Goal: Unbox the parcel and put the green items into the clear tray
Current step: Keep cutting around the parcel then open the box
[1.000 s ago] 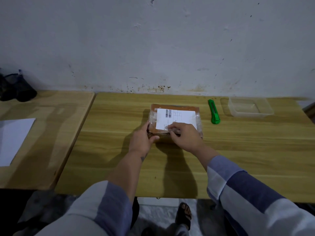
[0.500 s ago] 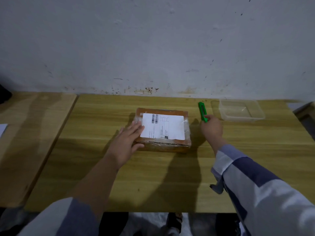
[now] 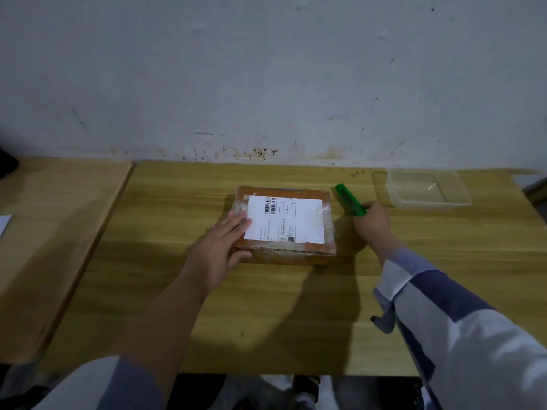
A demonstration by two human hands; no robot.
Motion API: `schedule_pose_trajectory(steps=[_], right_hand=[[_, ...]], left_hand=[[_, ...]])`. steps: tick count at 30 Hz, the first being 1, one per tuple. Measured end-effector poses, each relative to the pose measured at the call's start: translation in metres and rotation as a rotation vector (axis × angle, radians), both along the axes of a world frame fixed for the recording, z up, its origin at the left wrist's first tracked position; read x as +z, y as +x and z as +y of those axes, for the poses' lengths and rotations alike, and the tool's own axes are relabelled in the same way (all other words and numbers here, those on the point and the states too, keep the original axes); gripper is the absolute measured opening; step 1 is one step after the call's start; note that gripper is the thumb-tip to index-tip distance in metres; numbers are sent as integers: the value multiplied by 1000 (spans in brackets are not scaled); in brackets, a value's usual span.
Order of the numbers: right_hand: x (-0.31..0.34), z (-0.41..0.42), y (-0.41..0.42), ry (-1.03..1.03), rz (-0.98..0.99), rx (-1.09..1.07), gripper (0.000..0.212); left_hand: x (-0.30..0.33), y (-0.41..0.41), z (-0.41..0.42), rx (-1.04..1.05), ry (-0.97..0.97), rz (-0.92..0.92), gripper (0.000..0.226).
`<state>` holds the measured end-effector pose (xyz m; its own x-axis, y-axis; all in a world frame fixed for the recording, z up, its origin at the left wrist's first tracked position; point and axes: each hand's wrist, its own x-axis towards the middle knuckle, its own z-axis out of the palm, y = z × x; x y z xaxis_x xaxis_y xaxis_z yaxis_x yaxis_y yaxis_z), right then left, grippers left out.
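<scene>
Two hands, apart. Left hand (image 3: pixel 220 247) lies flat, fingers straight, on the 9 o'clock edge of one brown cardboard parcel wrapped in clear tape with a white label (image 3: pixel 285 223), mid wooden table (image 3: pixel 296 306). Right hand (image 3: pixel 373 224) at 3 o'clock grips one green plastic utility knife (image 3: pixel 349 199). One clear plastic rectangular tray (image 3: pixel 429 189) at 1 o'clock, apart from the knife.

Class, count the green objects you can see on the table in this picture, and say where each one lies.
1. A green utility knife lies right of the taped parcel, held at its near end by the right hand. More green items may be hidden inside the sealed parcel.
</scene>
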<state>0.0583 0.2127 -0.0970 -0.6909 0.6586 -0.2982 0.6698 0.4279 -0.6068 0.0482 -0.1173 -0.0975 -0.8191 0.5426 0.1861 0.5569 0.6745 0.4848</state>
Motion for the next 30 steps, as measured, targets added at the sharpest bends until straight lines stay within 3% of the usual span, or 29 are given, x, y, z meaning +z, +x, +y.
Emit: schedule_pose_trajectory(steps=[5, 10, 14, 22, 30], right_hand=[[27, -17, 37, -340, 191, -138, 49], [57, -44, 80, -609, 212, -45, 65], [66, -68, 111, -843, 337, -84, 58], [51, -117, 138, -675, 407, -14, 46], [40, -133, 132, -824, 436, -167, 40]], left_hand=[[6, 1, 2, 18, -113, -63, 68], [13, 0, 4, -5, -142, -122, 70], [16, -1, 3, -23, -152, -144, 70], [15, -2, 2, -18, -176, -139, 70], [18, 4, 21, 56, -293, -58, 70]])
